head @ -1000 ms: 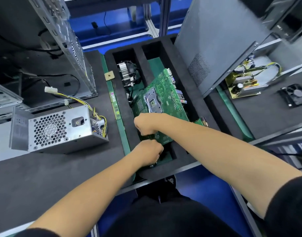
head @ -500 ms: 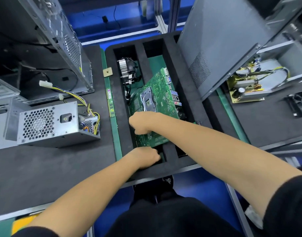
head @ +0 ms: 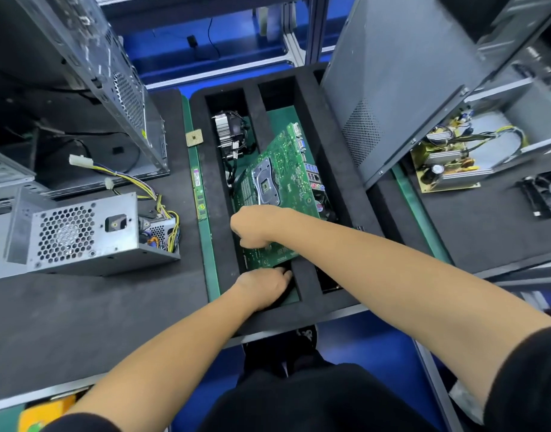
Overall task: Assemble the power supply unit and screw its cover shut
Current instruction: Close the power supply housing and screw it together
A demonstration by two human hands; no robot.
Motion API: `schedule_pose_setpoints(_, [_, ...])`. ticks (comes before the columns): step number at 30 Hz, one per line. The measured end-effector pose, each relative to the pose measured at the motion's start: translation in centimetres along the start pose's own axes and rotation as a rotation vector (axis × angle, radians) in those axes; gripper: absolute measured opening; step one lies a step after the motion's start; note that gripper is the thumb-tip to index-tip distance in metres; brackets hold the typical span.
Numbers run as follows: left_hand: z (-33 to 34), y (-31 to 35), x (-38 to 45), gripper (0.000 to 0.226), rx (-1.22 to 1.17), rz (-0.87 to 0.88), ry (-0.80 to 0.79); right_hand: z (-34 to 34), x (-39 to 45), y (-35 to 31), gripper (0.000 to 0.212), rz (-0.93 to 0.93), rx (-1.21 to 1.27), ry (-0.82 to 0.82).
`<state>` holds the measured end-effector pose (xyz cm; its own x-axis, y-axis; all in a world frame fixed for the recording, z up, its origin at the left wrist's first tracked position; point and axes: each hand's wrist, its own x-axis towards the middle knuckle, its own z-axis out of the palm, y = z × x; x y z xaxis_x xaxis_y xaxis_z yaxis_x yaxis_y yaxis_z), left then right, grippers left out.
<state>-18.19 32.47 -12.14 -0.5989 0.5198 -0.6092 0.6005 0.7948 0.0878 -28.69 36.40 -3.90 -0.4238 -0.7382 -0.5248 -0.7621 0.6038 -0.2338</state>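
The grey metal power supply case (head: 81, 232) lies on the left mat with yellow and black cables trailing from its open side. Its yellow circuit board (head: 445, 163) and a black fan (head: 545, 191) sit on the right mat. Both hands are away from these, in the black foam tray (head: 327, 169). My right hand (head: 255, 226) is curled on the near left part of a green motherboard (head: 283, 173), which is tilted up in the tray. My left hand (head: 263, 288) reaches into the pocket under the board's near edge, its fingertips hidden in the dark.
A CPU cooler (head: 230, 135) fills the tray's left slot. A CPU chip (head: 194, 138) and a RAM stick (head: 198, 194) lie on the green strip beside the tray. An open computer case (head: 121, 88) stands at the left and a grey side panel (head: 392, 88) leans at the right.
My left hand has uncurled from a fist and slid lower into the pocket under the board. My right hand stays curled on the tilted motherboard.
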Motion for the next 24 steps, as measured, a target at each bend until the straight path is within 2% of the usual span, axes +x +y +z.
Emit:
schedule_pose_setpoints(2, [0.1,-0.2,0.4,0.049,-0.001,-0.064,0.037,-0.2,-0.1,0.1,0.032,0.005,-0.001,0.001])
schedule_pose_setpoints(5, [-0.2,-0.6,0.8,0.045,-0.085,-0.085,0.001,-0.4,-0.2,0.5,0.033,0.016,0.01,0.0])
schedule_pose_setpoints(10, [-0.4,-0.3,0.8,0.018,-0.139,-0.069,-0.07,0.0,-0.1,0.7,0.028,0.045,0.026,-0.008])
schedule_pose_setpoints(14, [0.2,0.4,1.2,0.021,-0.142,-0.092,-0.032,0.5,0.2,0.8,0.027,0.041,0.03,-0.012])
schedule_pose_setpoints(19, [0.1,0.7,1.3,0.021,-0.261,-0.128,-0.07,0.7,0.4,0.9,0.03,0.034,0.031,-0.028])
schedule_pose_setpoints(24, [-1.1,0.5,0.5,0.003,-0.323,-0.116,-0.108,0.3,0.3,0.8,0.03,0.057,0.052,-0.036])
